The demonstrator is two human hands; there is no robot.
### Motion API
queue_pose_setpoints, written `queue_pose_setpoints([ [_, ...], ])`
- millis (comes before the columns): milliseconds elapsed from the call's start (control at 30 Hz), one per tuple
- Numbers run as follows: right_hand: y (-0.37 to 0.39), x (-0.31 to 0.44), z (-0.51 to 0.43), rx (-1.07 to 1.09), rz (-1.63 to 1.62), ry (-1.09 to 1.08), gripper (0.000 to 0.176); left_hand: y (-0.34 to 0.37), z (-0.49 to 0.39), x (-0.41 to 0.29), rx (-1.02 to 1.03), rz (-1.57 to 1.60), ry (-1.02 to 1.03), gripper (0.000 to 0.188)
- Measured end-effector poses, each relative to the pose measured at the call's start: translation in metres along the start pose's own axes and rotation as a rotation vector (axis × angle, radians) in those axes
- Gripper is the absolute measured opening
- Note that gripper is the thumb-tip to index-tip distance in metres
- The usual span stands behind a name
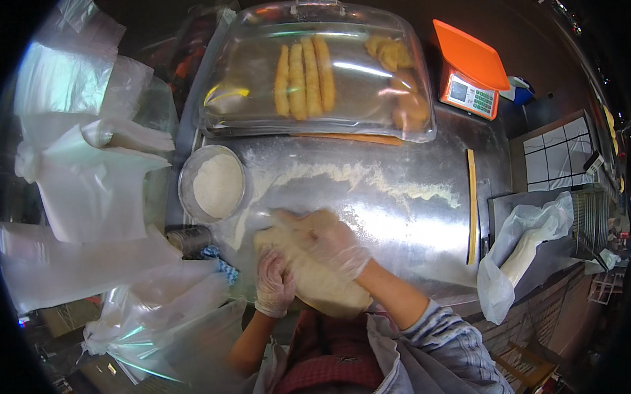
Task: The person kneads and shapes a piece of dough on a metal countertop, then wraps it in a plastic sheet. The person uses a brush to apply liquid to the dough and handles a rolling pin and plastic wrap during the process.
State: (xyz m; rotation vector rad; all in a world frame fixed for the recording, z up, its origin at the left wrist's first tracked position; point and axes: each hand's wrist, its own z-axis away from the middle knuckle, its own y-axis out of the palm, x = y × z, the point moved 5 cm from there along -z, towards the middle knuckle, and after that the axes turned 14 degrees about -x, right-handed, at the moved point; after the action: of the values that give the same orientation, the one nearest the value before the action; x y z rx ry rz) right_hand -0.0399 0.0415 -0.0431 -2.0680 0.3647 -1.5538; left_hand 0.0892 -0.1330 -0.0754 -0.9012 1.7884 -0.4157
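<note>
A large pale lump of dough lies on the floured metal worktop, close against my body. My left hand, in a thin clear plastic glove, rests at the dough's left side with the fingers curled. Across the dough's upper right part is my right hand, gloved too and blurred; whether its fingers grip the dough cannot be told. A bowl of flour stands beyond my left hand, and loose flour streaks the metal past the dough.
At the back, fried dough sticks lie under a clear plastic cover. An orange digital scale stands back right. A wooden stick and a plastic bag with pale dough are right; plastic bags hang left, near a blue checked cloth.
</note>
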Motion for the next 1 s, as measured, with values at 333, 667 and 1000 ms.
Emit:
queue_pose_setpoints([
  [333,0.019,0.041,-0.007,0.322,0.199,-0.136,0.053,0.005,0.015,0.005,0.033,-0.017,-0.029,0.047],
  [667,-0.027,-0.010,0.003,0.312,0.207,0.480,0.040,0.020,-0.040,-0.038,0.162,-0.174,0.146,0.035],
  [1000,-0.052,-0.006,0.027,0.261,0.193,0.436,0.042,0.028,0.013,0.031,-0.028,0.027,0.107,0.040],
])
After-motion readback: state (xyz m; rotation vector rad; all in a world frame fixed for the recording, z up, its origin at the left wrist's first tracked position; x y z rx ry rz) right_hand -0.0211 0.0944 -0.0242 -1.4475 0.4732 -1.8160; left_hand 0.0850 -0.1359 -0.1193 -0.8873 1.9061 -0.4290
